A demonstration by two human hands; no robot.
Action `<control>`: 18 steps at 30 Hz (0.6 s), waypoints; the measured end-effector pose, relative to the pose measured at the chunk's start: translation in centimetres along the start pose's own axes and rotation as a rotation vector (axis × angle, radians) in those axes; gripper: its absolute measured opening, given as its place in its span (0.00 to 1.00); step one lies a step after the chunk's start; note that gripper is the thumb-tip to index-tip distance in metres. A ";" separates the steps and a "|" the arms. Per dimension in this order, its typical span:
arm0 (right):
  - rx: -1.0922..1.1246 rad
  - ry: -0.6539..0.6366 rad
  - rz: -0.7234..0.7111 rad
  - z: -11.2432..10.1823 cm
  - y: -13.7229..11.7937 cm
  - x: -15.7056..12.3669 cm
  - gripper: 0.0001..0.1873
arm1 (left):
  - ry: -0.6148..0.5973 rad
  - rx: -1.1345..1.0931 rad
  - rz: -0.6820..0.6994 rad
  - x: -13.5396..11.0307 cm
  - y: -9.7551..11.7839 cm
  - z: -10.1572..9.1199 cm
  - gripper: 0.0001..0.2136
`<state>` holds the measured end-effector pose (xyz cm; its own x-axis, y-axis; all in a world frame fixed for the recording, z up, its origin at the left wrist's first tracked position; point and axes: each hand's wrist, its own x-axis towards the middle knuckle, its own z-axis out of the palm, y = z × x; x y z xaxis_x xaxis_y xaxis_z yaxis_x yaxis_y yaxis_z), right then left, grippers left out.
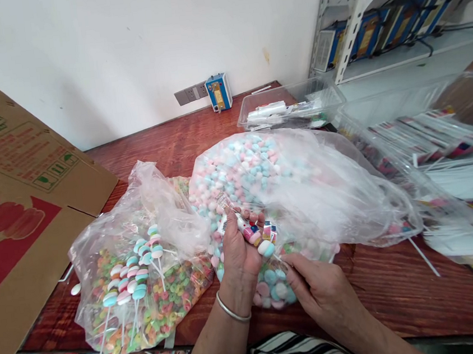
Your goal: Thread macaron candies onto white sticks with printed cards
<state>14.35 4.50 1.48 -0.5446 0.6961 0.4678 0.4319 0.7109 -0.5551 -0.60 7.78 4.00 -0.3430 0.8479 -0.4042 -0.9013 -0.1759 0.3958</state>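
My left hand (242,249), with a silver bangle at its wrist, is closed around small printed plastic wrappers (249,232) in pink, white and blue. Just beyond its fingers shows a white-and-blue candy lollipop (266,248). My right hand (315,281) pinches the lollipop's thin white stick near that candy. How far the candy sits inside a wrapper I cannot tell. Right behind both hands lies a large clear bag of pink, blue and white candy balls (239,165). To the left, several striped candy lollipops (131,275) rest on a bag of coloured candy rings (176,290).
A cardboard box (21,182) stands at the left. At the back right are a clear tray (250,105) with packets and a larger clear bin (385,105) of wrappers and white sticks. A blue device (219,92) is by the wall socket. A loose stick (425,257) lies right.
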 end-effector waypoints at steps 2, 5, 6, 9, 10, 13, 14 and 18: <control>0.012 0.006 0.030 0.1 -0.1 0.1 0.12 | 0.003 0.020 0.017 -0.3 -0.4 0.3 0.13; -0.050 0.072 0.039 0.5 -0.2 0.4 0.12 | 0.021 0.065 0.042 -1.1 -1.5 0.5 0.12; -0.077 0.093 0.037 0.7 -0.2 0.6 0.13 | 0.028 0.083 0.049 -1.3 -1.9 0.4 0.11; -0.132 0.129 0.022 1.0 -0.2 0.9 0.14 | 0.023 0.105 0.049 -1.7 -2.7 -0.1 0.11; -0.134 0.133 0.016 1.0 -0.2 1.0 0.15 | 0.020 0.098 0.037 -1.7 -2.6 -0.2 0.11; -0.102 0.129 0.010 0.8 -0.3 0.9 0.14 | 0.037 0.049 0.000 -1.3 -1.8 -0.3 0.09; -0.091 0.128 0.005 0.7 -0.4 0.8 0.13 | 0.040 0.034 -0.007 -1.0 -1.4 -0.3 0.09; -0.062 0.086 -0.005 0.4 -0.8 0.1 0.13 | -0.002 -0.014 0.009 -0.2 0.2 0.1 0.09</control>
<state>13.67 4.01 1.72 -0.4843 0.6965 0.5295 0.4746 0.7176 -0.5098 -0.69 7.61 4.29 -0.3507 0.8474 -0.3986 -0.9016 -0.1905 0.3883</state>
